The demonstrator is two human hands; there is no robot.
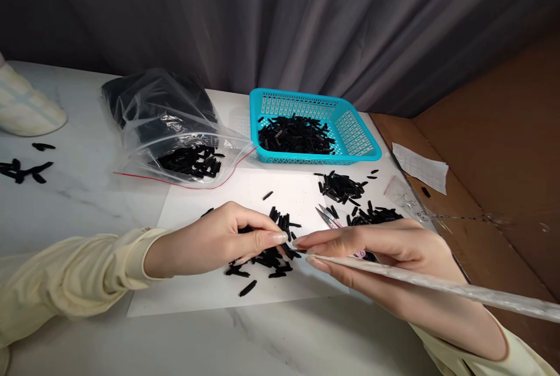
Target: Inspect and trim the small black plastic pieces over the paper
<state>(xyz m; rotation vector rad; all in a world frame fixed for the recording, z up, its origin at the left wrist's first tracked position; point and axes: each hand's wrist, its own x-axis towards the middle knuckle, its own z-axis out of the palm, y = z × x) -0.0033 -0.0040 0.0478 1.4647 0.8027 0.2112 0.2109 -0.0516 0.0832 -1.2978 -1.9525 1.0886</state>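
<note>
Pinched in the right hand [406, 247], the pale rod [437, 286] pointed left over the white sheet [184, 277], its long axis slanting near-right, while the left hand [227, 239] pressed its fingertips together, whether on anything I couldn't tell, above a marbled table [175, 344] before a dark curtain [236, 20].

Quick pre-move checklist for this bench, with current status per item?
1. Right hand gripping the long pale rod: ok.
2. Left hand holding a black piece: cannot tell, fingertips too close together.
3. Blue basket upright, with black pieces inside: ok.
4. Scissors shut: not ok, blades look parted.
5. Clear bag sealed: not ok, mouth looks open.
6. All loose pieces on the white sheet: not ok, some lie on the table at far left.
</note>
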